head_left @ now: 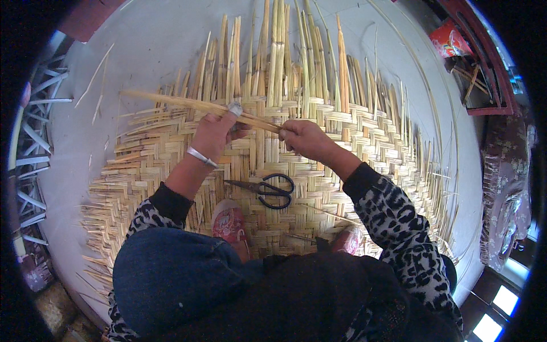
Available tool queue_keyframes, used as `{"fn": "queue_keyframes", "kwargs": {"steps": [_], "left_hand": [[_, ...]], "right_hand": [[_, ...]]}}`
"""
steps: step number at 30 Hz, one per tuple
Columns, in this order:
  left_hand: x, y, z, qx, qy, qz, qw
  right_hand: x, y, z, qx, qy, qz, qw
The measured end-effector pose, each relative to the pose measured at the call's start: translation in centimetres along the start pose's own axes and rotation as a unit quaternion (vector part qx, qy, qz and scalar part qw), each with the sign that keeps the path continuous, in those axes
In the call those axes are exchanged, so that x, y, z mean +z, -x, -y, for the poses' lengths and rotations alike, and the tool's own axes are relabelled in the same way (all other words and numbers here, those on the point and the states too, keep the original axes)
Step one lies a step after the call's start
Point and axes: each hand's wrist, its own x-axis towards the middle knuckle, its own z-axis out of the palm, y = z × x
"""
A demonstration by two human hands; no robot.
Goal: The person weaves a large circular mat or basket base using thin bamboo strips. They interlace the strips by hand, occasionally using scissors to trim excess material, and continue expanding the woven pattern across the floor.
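A large woven mat [171, 148] of pale split reed strips lies on the grey floor, with loose upright strips fanning out at its far edge. My left hand [215, 134], a metal bangle on its wrist, grips a long flat reed strip [171, 101] that runs left across the mat. My right hand [302, 137] pinches the same strip at its right end. Black scissors [270, 190] lie on the mat just below my hands, blades pointing left.
My feet in pink patterned shoes [229, 223] rest on the mat's near edge. Thin loose strips [97, 74] lie on the grey floor at left. A red frame and a red packet [450, 41] sit at top right. Metal bars [40, 114] stand at left.
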Motion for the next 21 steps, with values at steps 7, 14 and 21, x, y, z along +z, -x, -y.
{"fn": "queue_keyframes", "kwargs": {"steps": [7, 14, 21], "left_hand": [[4.0, 2.4, 1.0, 0.088, -0.119, 0.002, 0.989], [1.7, 2.2, 0.5, 0.194, -0.210, 0.059, 0.956], [-17.1, -6.5, -16.4, 0.270, -0.720, -0.355, 0.532]], "right_hand": [[2.6, -0.9, -0.6, 0.019, 0.177, -0.115, 0.977], [1.1, -0.6, -4.9, 0.048, 0.256, -0.123, 0.957], [0.7, 1.2, -0.7, -0.005, 0.058, 0.012, 0.998]]}}
